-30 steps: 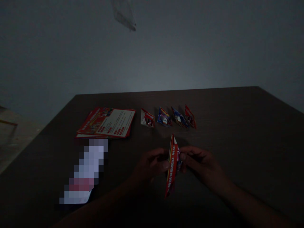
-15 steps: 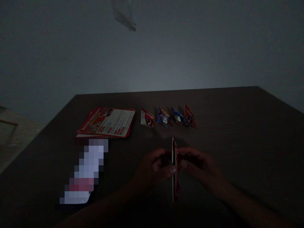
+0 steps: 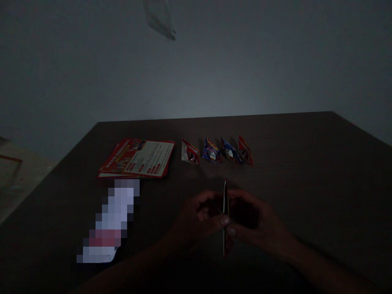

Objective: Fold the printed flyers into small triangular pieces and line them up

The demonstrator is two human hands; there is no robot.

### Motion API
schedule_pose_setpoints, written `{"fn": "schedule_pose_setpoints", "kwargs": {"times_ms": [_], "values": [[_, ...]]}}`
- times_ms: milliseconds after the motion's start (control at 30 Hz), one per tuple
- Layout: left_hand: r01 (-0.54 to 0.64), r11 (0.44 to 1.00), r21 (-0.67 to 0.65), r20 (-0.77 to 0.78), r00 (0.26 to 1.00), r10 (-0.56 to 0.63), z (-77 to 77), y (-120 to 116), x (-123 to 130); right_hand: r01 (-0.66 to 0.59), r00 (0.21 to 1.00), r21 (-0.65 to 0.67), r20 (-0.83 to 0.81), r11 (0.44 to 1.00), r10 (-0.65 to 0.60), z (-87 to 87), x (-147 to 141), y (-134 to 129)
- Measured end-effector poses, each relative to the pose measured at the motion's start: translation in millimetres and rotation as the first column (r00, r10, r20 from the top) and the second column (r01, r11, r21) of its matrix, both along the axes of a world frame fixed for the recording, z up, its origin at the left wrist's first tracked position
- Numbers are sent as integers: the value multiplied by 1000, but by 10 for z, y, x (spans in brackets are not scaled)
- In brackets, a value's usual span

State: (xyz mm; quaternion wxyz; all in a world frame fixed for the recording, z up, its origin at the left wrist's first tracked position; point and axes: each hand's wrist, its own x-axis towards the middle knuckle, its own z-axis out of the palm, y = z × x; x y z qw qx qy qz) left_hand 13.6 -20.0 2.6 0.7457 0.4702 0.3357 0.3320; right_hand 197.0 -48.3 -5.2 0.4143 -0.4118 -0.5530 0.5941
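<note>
A thin printed card [image 3: 226, 204], seen edge-on with a pale edge and some red, stands upright between my two hands. My left hand [image 3: 199, 218] is closed on its left side, thumb on the near edge. My right hand [image 3: 261, 222] pinches it from the right, fingers curled at the far part and thumb low against it. Whether the card is folded double is too dark to tell. Past my hands, several small folded printed papers stand in a row, among them a red one [image 3: 190, 152] and a blue one [image 3: 212, 151].
A stack of red and white printed cards [image 3: 153, 159] lies on the dark table [image 3: 290, 139] at the left. Nearer me is a long pale object, blurred out by pixels, perhaps a phone [image 3: 112, 224]. A pale wall [image 3: 245, 61] rises behind the table.
The card's two layers, slightly apart before, now look pressed closer together. My right thumb has slid down and nearer, below my left thumb. The other things have stayed put.
</note>
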Motion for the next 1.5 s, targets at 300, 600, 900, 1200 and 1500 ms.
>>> {"fn": "schedule_pose_setpoints", "kwargs": {"times_ms": [300, 600, 900, 1200, 1500], "values": [[-18, 1000, 8, -31, 999, 18, 9, 8, -2, 4, 997, 67, 80, 998, -9, -25, 9, 9], [-9, 992, 123, -99, 995, 21, 10, -4, 9, 22, 997, 55, 73, 998, -26, 13, -6, -11], [68, 912, 404, -276, 960, 50, 54, -4, -22, -30, 999, 31, 22, 999, 29, 119, 13, 9], [102, 751, 652, -291, 949, 124, -35, -43, -31, 35, 992, 63, 117, 997, -42, 82, -16, 9], [127, 576, 808, -348, 891, 291, 14, 5, -48, 67, 996, -159, -45, 985, -75, 91, -4, 79]]}}
